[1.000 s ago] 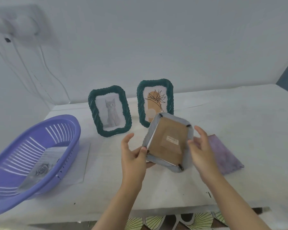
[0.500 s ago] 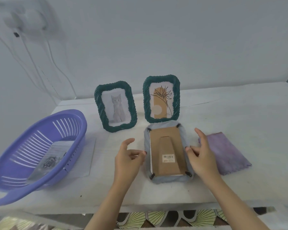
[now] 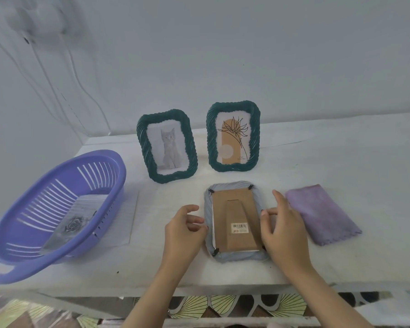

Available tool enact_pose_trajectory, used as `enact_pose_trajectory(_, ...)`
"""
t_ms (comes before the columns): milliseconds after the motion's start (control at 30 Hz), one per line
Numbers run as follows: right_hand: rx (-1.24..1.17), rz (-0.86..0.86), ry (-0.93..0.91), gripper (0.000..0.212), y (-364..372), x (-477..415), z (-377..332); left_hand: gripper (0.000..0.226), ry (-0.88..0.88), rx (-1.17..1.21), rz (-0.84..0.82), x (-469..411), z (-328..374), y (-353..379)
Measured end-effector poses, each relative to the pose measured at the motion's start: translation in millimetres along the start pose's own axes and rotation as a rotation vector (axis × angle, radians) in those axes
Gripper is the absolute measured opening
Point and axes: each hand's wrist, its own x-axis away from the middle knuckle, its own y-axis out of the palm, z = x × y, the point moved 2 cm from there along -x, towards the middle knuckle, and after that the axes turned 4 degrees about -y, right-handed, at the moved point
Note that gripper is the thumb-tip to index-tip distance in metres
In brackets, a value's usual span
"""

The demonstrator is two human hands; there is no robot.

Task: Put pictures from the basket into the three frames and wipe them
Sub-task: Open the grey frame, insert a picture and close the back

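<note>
A grey-blue picture frame [image 3: 232, 258] lies face down near the table's front edge, its brown cardboard back [image 3: 234, 216] with stand and barcode label facing up. My left hand [image 3: 184, 229] hovers at its left edge with loosely curled fingers, holding nothing. The fingertips of my right hand [image 3: 284, 228] touch the frame's right edge. Two green frames stand upright behind: one with a cat picture [image 3: 167, 146], one with a plant drawing [image 3: 233, 137]. The purple basket [image 3: 57, 254] on the left holds a rose picture [image 3: 74, 224].
A folded purple cloth [image 3: 322, 213] lies flat just right of my right hand. A white sheet [image 3: 128, 218] sticks out from under the basket. White cables hang down the wall at the back left. The table's front edge runs just below the frame.
The grey-blue frame, held tilted in the air a second ago, now lies flat and face down on the table. My left hand has let go of it.
</note>
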Motion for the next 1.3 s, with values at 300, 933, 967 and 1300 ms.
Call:
enact_pose_trajectory(300,-0.104,-0.308,-0.189,0.072,-1.6,-11.7,14.7,0.073,0.381,-0.217,-0.288,-6.9,6.5,10.8)
enact_pose_trajectory(933,0.109,-0.628,-0.228,0.109,4.8,-39.7,26.0,0.127,0.322,-0.591,-0.394,-32.7,8.6,16.2)
enact_pose_trajectory(967,0.149,-0.661,-0.221,0.114,5.8,-43.5,27.2,0.128,0.302,-0.612,-0.409,-33.8,10.9,16.0)
enact_pose_trajectory(1300,0.237,-0.770,-0.164,0.123,8.7,-48.9,28.1,0.131,0.302,-0.648,-0.442,-38.0,5.5,16.6)
